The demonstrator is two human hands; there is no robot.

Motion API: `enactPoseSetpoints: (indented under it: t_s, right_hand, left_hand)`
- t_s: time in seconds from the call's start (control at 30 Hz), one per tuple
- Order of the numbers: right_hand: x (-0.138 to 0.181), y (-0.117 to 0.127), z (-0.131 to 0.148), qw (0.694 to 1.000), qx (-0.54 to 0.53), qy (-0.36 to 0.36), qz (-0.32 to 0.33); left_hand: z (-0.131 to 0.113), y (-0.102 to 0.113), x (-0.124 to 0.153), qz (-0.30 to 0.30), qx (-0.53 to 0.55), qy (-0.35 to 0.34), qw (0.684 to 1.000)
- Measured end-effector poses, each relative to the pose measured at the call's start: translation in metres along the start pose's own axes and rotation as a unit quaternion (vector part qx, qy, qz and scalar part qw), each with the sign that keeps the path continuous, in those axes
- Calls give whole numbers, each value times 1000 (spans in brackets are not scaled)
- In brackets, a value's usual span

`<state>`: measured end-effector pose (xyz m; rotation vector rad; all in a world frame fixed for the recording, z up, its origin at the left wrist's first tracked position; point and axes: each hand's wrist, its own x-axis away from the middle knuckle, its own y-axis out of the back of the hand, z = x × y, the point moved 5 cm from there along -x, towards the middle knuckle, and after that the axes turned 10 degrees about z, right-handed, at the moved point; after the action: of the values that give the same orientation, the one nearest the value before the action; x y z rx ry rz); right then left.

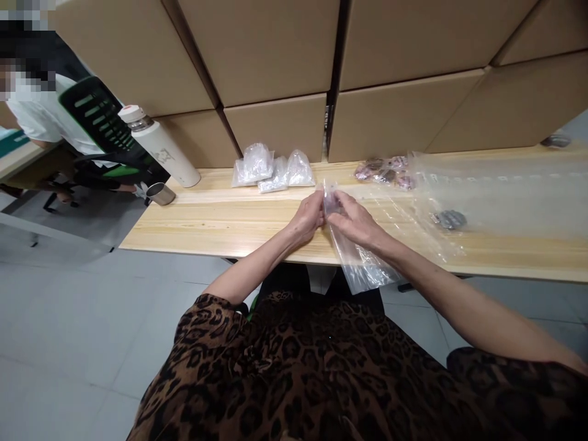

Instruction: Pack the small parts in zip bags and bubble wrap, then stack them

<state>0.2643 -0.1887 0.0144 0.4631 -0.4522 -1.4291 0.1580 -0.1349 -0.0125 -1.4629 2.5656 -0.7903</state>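
Big boxes [275, 49] stand beyond the left hand [309, 217] and right hand [353, 222], across the table [206, 220]. Both pinch the top of a clear bag [362, 266], equally near it. Its long side hangs from them down toward the person.

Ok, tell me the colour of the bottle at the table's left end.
The bottle is white, seen best in the head view.

Left hand [309, 217] and right hand [351, 222] pinch the top edge of a clear plastic bag [361, 260] above the worktop [220, 223]. Filled bags [273, 170] lie near the cardboard boxes [275, 122].
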Motion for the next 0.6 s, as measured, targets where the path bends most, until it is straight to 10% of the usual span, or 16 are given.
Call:
enactPoseSetpoints:
  t_s: [0.3, 0.6]
  right_hand:
    - [1, 13, -6, 977, -181, 66, -96]
    - [11, 23, -15, 942, -335, 6, -7]
  left_hand:
    - [-5, -3, 4, 18, 51, 18, 998]
    - [5, -21, -3, 90, 123, 53, 987]
